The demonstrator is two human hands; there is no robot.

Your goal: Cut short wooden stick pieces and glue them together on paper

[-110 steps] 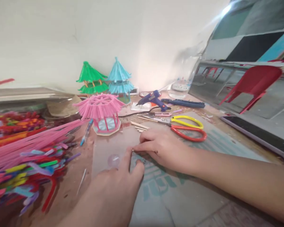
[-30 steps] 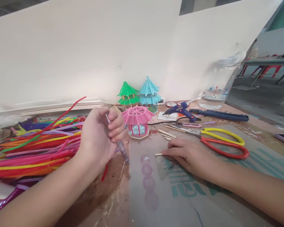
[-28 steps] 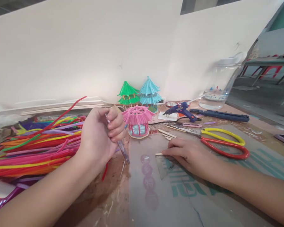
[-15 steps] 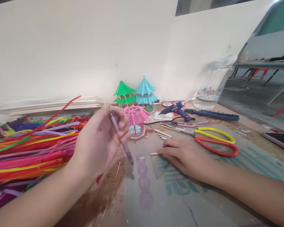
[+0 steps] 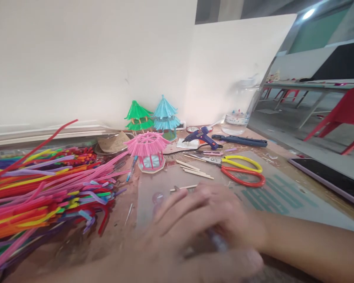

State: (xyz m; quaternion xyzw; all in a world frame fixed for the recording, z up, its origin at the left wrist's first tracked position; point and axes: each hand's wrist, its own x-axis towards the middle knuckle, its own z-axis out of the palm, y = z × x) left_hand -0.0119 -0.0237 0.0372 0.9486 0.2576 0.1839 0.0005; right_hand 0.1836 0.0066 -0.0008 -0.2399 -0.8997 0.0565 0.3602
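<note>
Low in the foreground my left hand (image 5: pixel 179 232), smeared by motion, reaches across in front of my right hand (image 5: pixel 233 208). Part of a purple pen (image 5: pixel 217 240) shows between the fingers and thumb of my left hand. Most of the pen is hidden. My right hand rests on the mat, its fingers largely covered by the left. A thin wooden stick (image 5: pixel 181 188) lies just beyond the fingertips. Several more wooden sticks (image 5: pixel 196 171) lie behind it. A pink model pavilion (image 5: pixel 147 145) stands farther back.
Pipe cleaners (image 5: pixel 47 188) heap at the left. Scissors (image 5: pixel 243 171), a glue gun (image 5: pixel 203 136) and a dark blue tool (image 5: pixel 238 140) lie behind the mat (image 5: pixel 283 200). Green (image 5: pixel 138 114) and blue (image 5: pixel 165 114) models, a clear jar (image 5: pixel 237 114) and a phone (image 5: pixel 330 177) surround it.
My left hand has come down and right with the pen, from beside the pink pavilion to in front of my right hand. The view has turned right, showing more of the phone and a red chair.
</note>
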